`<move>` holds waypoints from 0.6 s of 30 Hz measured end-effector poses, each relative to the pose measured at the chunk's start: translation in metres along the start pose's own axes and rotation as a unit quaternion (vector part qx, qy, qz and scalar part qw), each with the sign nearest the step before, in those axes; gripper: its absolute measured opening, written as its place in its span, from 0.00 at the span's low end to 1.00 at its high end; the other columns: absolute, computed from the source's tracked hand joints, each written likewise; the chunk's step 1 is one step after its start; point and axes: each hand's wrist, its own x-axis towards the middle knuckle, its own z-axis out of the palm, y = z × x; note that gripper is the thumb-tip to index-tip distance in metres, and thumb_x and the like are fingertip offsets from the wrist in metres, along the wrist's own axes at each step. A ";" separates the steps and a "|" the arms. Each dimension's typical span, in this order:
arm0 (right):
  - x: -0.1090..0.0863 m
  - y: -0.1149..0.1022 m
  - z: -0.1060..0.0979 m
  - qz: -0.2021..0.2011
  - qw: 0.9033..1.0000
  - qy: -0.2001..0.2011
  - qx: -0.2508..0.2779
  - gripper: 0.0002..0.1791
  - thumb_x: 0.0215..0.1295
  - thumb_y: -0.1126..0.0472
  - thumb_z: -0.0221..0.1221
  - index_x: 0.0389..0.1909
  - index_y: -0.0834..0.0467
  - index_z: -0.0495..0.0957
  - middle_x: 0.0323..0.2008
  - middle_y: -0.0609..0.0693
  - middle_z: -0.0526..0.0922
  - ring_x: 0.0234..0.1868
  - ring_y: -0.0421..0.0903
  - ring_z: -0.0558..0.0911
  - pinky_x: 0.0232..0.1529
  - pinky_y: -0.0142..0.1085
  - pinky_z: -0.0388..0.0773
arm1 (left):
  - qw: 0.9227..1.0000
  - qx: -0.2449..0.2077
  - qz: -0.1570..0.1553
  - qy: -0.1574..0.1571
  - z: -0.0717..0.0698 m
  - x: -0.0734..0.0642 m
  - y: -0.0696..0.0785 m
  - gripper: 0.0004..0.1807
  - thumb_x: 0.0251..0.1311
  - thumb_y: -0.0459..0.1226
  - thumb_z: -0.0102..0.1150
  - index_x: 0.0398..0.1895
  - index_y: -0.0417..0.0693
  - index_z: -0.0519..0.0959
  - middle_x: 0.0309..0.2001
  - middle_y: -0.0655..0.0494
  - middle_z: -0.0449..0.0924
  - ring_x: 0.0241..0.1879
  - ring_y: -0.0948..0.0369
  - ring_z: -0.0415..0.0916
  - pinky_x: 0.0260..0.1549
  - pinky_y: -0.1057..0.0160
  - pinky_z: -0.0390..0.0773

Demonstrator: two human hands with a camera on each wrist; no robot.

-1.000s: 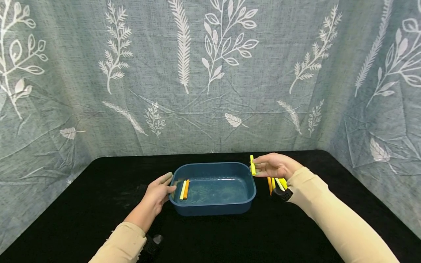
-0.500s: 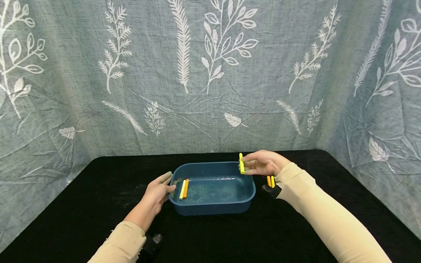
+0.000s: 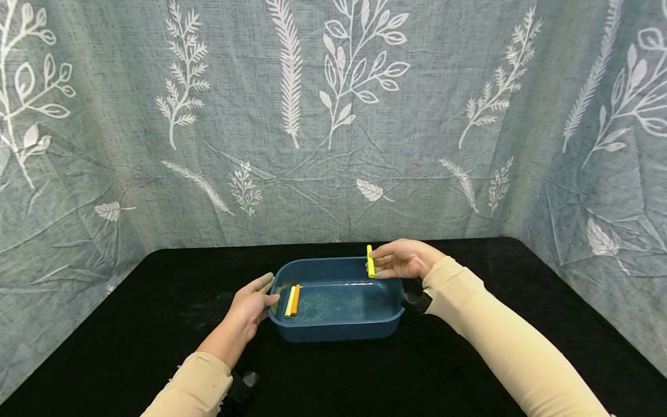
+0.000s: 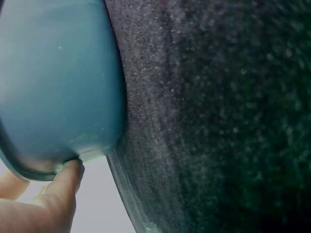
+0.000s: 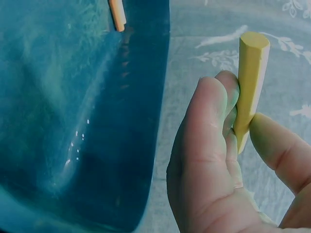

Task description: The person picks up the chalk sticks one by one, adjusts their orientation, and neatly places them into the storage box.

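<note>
A bright yellow stick of chalk (image 3: 370, 262) is pinched between the thumb and fingers of my right hand (image 3: 403, 259), held nearly upright above the back right part of a blue basin (image 3: 339, 332). The right wrist view shows the chalk (image 5: 251, 75) with flat sides. My left hand (image 3: 251, 304) grips the basin's left rim, thumb inside; the left wrist view also shows the thumb (image 4: 68, 180) against the basin wall (image 4: 73, 87). Inside the basin at the left, a pale yellow chalk (image 3: 289, 302) and an orange chalk (image 3: 296, 300) lie side by side.
The basin stands on a black cloth-covered table (image 3: 333, 376). A grey-green curtain (image 3: 333, 191) with white leaf prints hangs behind and at both sides. The right forearm (image 3: 500, 330) covers part of the table right of the basin.
My right hand has moved left with the yellow chalk, from the basin's right rim to over its inside. The chalks right of the basin are now hidden by the right arm. The left hand stays put.
</note>
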 end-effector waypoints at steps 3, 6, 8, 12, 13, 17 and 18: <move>0.002 0.000 0.004 0.002 1.000 -0.003 -0.010 0.04 0.73 0.69 0.46 0.42 0.65 0.69 0.53 0.62 0.70 0.38 0.46 0.79 0.59 0.42 0.74 | 1.000 -0.002 -0.001 0.000 0.000 0.000 0.001 0.33 0.70 0.23 0.41 0.76 0.36 0.46 0.76 0.37 0.40 0.73 0.42 0.44 0.68 0.43 0.54; 0.005 -0.002 0.008 0.007 1.000 -0.006 -0.016 0.04 0.73 0.69 0.46 0.41 0.64 0.69 0.52 0.61 0.70 0.38 0.46 0.79 0.63 0.44 0.69 | 1.000 -0.003 0.000 0.000 0.000 0.000 0.001 0.33 0.70 0.23 0.42 0.76 0.36 0.46 0.76 0.37 0.40 0.73 0.42 0.45 0.68 0.43 0.54; 0.006 -0.003 0.012 0.011 1.000 -0.005 -0.018 0.04 0.73 0.69 0.46 0.41 0.64 0.68 0.53 0.61 0.69 0.39 0.47 0.78 0.66 0.45 0.65 | 1.000 -0.002 0.001 0.001 0.000 0.000 0.001 0.33 0.70 0.23 0.42 0.76 0.36 0.46 0.76 0.37 0.40 0.73 0.42 0.45 0.68 0.44 0.55; 0.009 -0.004 0.017 0.020 1.000 -0.005 -0.022 0.05 0.73 0.69 0.45 0.45 0.65 0.66 0.57 0.63 0.67 0.46 0.50 0.76 0.68 0.46 0.62 | 1.000 -0.002 0.004 0.000 0.000 -0.001 0.000 0.34 0.70 0.23 0.42 0.76 0.36 0.45 0.76 0.37 0.40 0.73 0.41 0.45 0.68 0.44 0.55; 0.009 -0.004 0.019 0.021 0.999 -0.005 -0.025 0.06 0.73 0.69 0.45 0.47 0.66 0.66 0.58 0.64 0.67 0.48 0.52 0.75 0.68 0.46 0.62 | 1.000 -0.003 0.004 0.000 0.001 -0.001 0.000 0.34 0.70 0.23 0.42 0.76 0.36 0.45 0.76 0.37 0.40 0.73 0.41 0.45 0.68 0.44 0.55; 0.014 -0.004 0.024 0.031 0.999 -0.005 -0.033 0.09 0.73 0.69 0.45 0.51 0.67 0.65 0.64 0.67 0.63 0.54 0.55 0.73 0.68 0.46 0.62 | 1.000 -0.003 0.004 0.001 0.001 -0.001 0.000 0.34 0.70 0.23 0.42 0.76 0.36 0.45 0.76 0.37 0.40 0.72 0.41 0.45 0.68 0.44 0.55; 0.015 -0.004 0.025 0.034 0.999 -0.005 -0.032 0.10 0.73 0.70 0.45 0.51 0.68 0.65 0.66 0.68 0.62 0.55 0.55 0.73 0.68 0.45 0.62 | 1.000 -0.003 0.004 0.001 0.001 -0.001 0.000 0.34 0.70 0.23 0.42 0.76 0.36 0.45 0.76 0.37 0.40 0.72 0.41 0.45 0.68 0.44 0.55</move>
